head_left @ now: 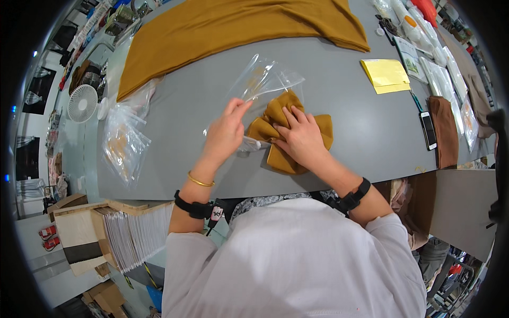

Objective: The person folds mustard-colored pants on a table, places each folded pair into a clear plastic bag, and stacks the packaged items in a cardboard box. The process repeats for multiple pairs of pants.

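A bunched, folded piece of mustard-coloured cloth (279, 109) lies on the grey table in front of me. My right hand (303, 135) grips it from above, with fingers bent into its folds. Close by on the left, my left hand (228, 130) pinches the edge of a clear plastic bag (265, 77). The bag spreads out behind the cloth and passes partly beneath it, and its lower part shows between my two hands. How far the cloth sits inside the bag is hard to tell.
A large mustard fabric piece (233, 29) covers the table's far side. More clear bags (124, 146) and a white fan (82, 103) are at left. On the right are yellow paper (385, 75), a phone (427, 130) and folded brown cloth (444, 132).
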